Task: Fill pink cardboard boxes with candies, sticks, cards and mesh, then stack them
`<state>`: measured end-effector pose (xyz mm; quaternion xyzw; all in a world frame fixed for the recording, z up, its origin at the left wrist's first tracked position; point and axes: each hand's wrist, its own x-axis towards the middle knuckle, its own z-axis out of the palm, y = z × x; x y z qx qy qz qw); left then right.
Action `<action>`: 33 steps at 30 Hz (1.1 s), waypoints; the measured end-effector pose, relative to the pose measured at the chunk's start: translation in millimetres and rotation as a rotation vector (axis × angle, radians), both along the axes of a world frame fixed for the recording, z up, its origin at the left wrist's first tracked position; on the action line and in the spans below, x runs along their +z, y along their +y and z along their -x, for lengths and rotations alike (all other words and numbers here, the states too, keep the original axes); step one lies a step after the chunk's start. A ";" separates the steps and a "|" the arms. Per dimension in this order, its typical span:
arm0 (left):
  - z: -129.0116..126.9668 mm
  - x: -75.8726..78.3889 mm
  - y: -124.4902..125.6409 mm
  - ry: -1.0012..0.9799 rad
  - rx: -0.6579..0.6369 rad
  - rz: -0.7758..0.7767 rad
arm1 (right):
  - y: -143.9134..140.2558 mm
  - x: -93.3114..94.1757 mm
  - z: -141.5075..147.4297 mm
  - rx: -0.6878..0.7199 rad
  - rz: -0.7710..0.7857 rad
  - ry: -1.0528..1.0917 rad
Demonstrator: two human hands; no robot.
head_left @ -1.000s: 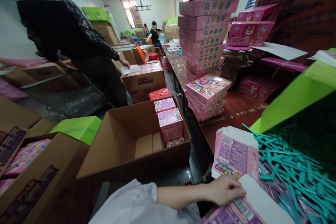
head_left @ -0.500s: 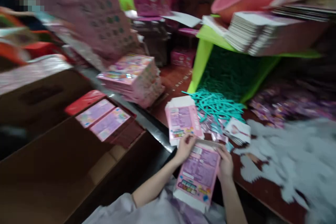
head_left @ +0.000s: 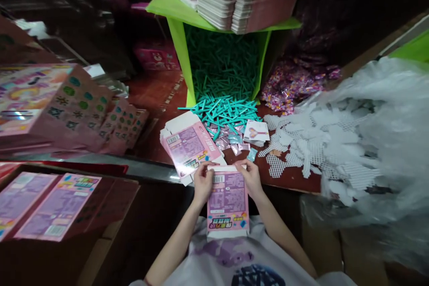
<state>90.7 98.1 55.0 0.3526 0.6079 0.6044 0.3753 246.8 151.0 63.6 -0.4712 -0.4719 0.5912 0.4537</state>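
Squaring up pink carton point(head_left: 228, 201) at counter point(head_left: 295, 178) near edge, left hand point(head_left: 202, 182) and right hand point(head_left: 250, 178) pinching its top flap; next: folding flap shut, likely.

Glossy printed cardboard box point(head_left: 228, 201); dark polished wooden table point(head_left: 150, 94).

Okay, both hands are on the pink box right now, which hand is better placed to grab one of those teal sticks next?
Probably the right hand. It grips the pink box at its far right corner, nearest the teal sticks spilling ahead; the left hand sits beside the stack of flat boxes.
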 end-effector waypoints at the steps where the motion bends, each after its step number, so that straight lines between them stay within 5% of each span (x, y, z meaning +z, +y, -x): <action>1: -0.5 -0.9 -0.8 -0.024 -0.011 -0.016 | 0.6 -0.2 -2.3 0.034 -0.004 0.022; 6: -9.0 -4.6 -8.5 -0.055 0.019 -0.047 | -3.3 -6.8 -21.1 0.247 -0.088 0.053; 10: -19.6 -2.8 -13.6 -0.081 0.033 -0.004 | -13.8 -13.3 -38.5 0.256 -0.258 -0.059; 14: -20.4 -1.1 -18.6 -0.018 -0.139 -0.042 | -25.2 -13.3 -54.4 0.246 -0.386 -0.176; 18: -16.2 -0.1 -24.1 0.169 -0.318 -0.065 | -21.9 -8.5 -68.3 0.336 -0.356 -0.178; 21: -27.0 8.8 -27.3 0.274 -0.284 0.099 | 9.7 -2.2 -75.0 0.134 -0.293 -0.256; 25: -59.3 38.2 -26.2 0.294 -0.224 0.172 | 85.7 4.6 -83.4 -0.396 -0.356 -0.615; 28: -76.3 75.9 -17.7 0.319 -0.378 -0.120 | 131.7 3.1 -93.0 -0.335 -0.364 -0.791; 33: -88.2 145.9 2.1 0.596 -0.996 -0.645 | 152.9 -12.7 -104.3 -0.215 -0.223 -0.611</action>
